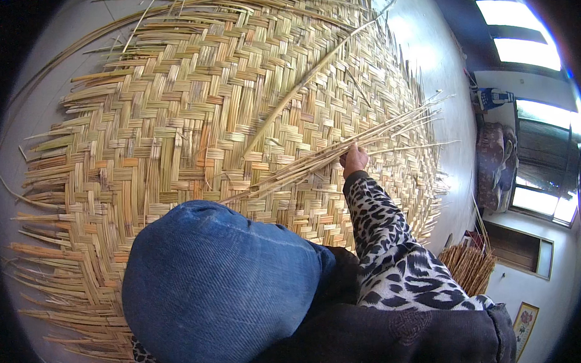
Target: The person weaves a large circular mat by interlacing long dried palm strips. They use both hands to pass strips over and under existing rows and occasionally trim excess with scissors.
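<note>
My right hand (354,159) is closed around a bundle of thin reed strips (391,132), which slants across a large woven reed mat (173,131). The strips fan out at their far right ends, while their near ends run behind my bent knee in blue denim (223,280). Only a bit of leopard-print sleeve (142,359) shows on my left side; my left hand is out of sight. One longer, thicker strip (300,84) lies diagonally over the weave beyond my right hand.
Loose strip ends stick out along the mat's edges. Long curved strips (100,33) lie at the far left. On the pale floor (436,55) at right, a bundle of brown stalks (467,265) stands by the wall, near a patterned cloth-like heap (495,165).
</note>
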`<state>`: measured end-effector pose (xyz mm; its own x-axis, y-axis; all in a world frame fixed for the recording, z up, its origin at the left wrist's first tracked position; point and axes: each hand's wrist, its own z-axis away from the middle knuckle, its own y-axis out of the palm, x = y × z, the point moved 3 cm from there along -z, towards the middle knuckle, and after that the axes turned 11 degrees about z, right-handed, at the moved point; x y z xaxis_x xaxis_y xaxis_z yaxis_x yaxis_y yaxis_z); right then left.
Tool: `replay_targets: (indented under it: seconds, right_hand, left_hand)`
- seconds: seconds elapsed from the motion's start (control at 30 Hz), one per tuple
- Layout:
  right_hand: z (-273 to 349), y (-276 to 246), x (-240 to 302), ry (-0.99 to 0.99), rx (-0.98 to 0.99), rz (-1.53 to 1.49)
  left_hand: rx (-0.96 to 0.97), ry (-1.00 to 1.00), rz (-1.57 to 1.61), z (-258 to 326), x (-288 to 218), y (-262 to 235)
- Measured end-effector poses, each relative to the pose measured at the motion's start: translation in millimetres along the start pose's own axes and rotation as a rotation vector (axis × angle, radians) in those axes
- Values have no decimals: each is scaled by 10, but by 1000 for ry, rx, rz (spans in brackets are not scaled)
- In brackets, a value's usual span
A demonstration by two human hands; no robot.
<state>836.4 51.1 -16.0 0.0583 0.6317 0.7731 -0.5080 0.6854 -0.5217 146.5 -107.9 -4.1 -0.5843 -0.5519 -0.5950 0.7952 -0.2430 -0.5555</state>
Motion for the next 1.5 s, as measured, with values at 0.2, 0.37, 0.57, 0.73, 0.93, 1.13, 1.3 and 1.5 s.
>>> replay_targets:
  seconds: [0.2,0.37,0.57,0.73,0.93,1.13,1.3,1.5]
  right_hand:
    - [-133,13,-35,-36,-2,-36]
    - [-129,60,-54,86,42,-54]
    - [168,-74,266,-267,-358,807]
    - [31,158,455,-322,-134,1163]
    - [-497,284,211,-487,249,1184]
    - [-228,311,538,30,288,-11]
    - [715,988,1651,-312,425,-202]
    - [2629,2167,2253,-372,1026,-367]
  left_hand:
    - [0,9,-4,-19,6,12]
    - [-1,15,-4,-31,12,16]
    - [2,21,-9,-35,11,23]
    - [2,31,-14,-66,15,38]
    - [-4,35,-17,-80,30,27]
    - [-26,62,-21,-130,81,7]
    - [-86,160,-30,-204,-104,-95]
    - [-546,590,35,-10,-1248,-694]
